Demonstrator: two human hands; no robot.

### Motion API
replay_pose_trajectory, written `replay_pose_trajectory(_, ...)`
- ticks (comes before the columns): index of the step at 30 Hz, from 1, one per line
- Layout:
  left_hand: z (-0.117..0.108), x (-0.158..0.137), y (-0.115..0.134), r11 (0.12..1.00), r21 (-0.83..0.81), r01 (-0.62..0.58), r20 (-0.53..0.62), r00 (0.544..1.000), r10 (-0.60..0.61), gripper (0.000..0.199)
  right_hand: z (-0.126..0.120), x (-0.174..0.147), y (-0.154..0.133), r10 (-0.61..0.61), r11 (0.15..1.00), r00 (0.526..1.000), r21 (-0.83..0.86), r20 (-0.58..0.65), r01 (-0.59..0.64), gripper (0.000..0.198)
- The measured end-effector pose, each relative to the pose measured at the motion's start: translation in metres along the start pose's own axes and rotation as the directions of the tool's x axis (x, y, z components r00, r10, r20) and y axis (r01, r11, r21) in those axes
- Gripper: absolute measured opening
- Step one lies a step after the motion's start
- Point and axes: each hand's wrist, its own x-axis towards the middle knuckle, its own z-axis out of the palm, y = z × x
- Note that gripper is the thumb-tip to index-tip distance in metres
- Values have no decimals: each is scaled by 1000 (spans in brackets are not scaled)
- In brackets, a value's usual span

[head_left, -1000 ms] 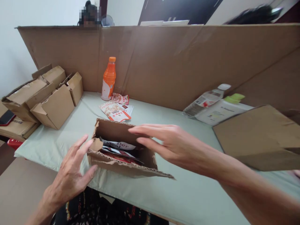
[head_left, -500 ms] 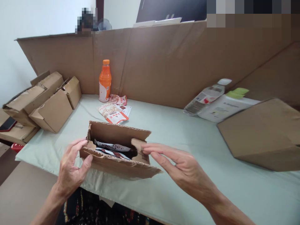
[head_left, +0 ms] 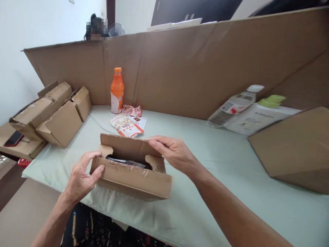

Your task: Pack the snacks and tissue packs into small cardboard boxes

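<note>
A small cardboard box (head_left: pixel 131 178) stands at the table's front edge, its top flaps up. Both short end flaps are folded inward, and the near long flap leans out toward me. Inside lies a pale packet (head_left: pixel 131 162) with dark lettering, mostly hidden by the walls and flaps. My left hand (head_left: pixel 82 176) grips the box's left end, thumb on the near flap and fingers by the left end flap. With thumb and fingers, my right hand (head_left: pixel 174 154) pinches the far long flap near its right end.
Behind the box lie a white-and-orange pouch (head_left: pixel 130 129), a white packet (head_left: pixel 141 121) and a red packet (head_left: pixel 132 110), beside an orange drink bottle (head_left: pixel 117 91). Cardboard boxes (head_left: pixel 60 125) and a phone (head_left: pixel 14 138) are left. Two bottles (head_left: pixel 235 106) (head_left: pixel 259 116) lean right near a large carton (head_left: pixel 293 147).
My right hand has moved from the right end flap up to the far long flap. The left end flap now shows raised above the near edge. My left hand stays at the left end.
</note>
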Motion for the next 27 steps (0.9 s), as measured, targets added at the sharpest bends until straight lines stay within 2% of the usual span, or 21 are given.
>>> replay_pose_trajectory(3,6,1,-2,999,47,5,-38,999,-3,36,-8,-29,-1,-56,997,993,61,102,50,57)
replay_pose_trajectory(7,18,-2,-6,999,34,-5,-115,993,9,45,-9,-63,8,-167,983,973,-46,159,176,47)
replay_pose_trajectory(9,23,-4,-9,999,8,-40,-107,993,40,41,-5,-71,14,-201,968,965,-117,169,222,45)
replay_pose_trajectory(13,25,-7,-17,996,-43,-79,-7,997,79,28,7,-82,22,-260,940,952,-183,160,288,52)
replay_pose_trajectory(15,20,-6,-21,996,-63,-63,28,997,65,27,16,-89,26,-245,940,964,-218,105,263,55)
replay_pose_trajectory(17,13,-3,-26,993,-99,-62,109,991,73,27,24,-99,31,-204,949,979,-240,27,205,54)
replay_pose_trajectory(19,4,-1,-30,985,-159,-71,227,968,106,35,32,-109,34,-190,956,981,-231,-23,180,55)
replay_pose_trajectory(22,-7,2,-34,971,-229,-68,365,919,150,55,37,-121,37,-235,949,971,-226,-40,220,69)
replay_pose_trajectory(24,-9,1,-35,965,-255,-67,397,902,167,63,38,-127,39,-253,935,967,-259,-18,240,78)
replay_pose_trajectory(27,-6,-2,-38,955,-285,-77,393,900,190,65,37,-130,45,-258,921,966,-300,7,248,78)
